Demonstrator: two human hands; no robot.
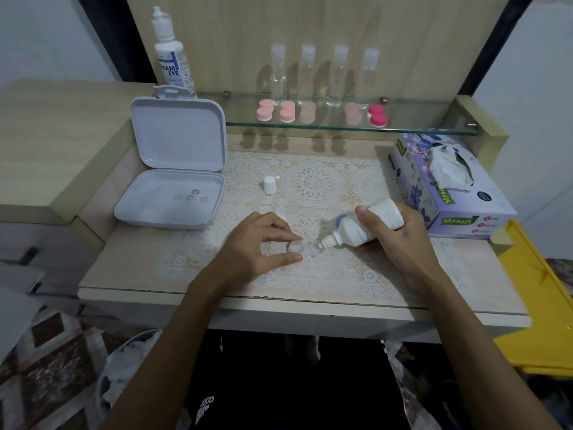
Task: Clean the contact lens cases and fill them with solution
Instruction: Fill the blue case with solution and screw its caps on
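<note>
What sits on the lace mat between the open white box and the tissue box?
In the head view, only a small white cap stands upright on the lace mat between the open white box and the tissue box.

Dim, soft indoor light; wide-angle bend at edges.
Clear plastic bottles (324,72) on far glass shelf (341,127) cast shadows leftward onto pale wooden back panel (248,32); overall slightly soft.

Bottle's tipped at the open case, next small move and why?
Probably a gentle squeeze. The right hand holds the solution bottle tilted, nozzle at the right well of the clear lens case, which the left hand pinches steady. Its cap is off.
</note>
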